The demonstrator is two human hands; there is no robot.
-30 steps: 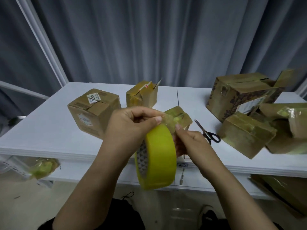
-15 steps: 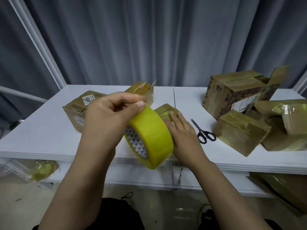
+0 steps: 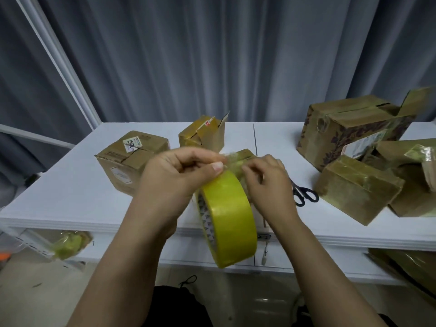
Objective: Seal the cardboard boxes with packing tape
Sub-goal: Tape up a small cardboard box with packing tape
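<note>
A wide yellow tape roll [image 3: 230,223] hangs on edge in front of the white table [image 3: 70,197]. My left hand [image 3: 174,178] grips the roll at its top, thumb over the outer face. My right hand [image 3: 269,182] has curled fingers that pinch the crinkled loose tape end beside the roll's top. Behind both hands sits a small cardboard box [image 3: 245,154], mostly hidden. A labelled closed box [image 3: 127,161] stands to the left. A small box with a raised flap [image 3: 203,135] stands behind.
Black scissors [image 3: 304,194] lie on the table just right of my right hand. Several taped boxes pile up at the right, the largest [image 3: 349,128] with an open flap. Grey curtains hang behind. A crumpled tape wad [image 3: 68,244] sits under the table's left edge.
The roll swung down from tilted to hanging on edge. My right hand went from lying flat on the small box to pinching the tape end near the roll's top.
</note>
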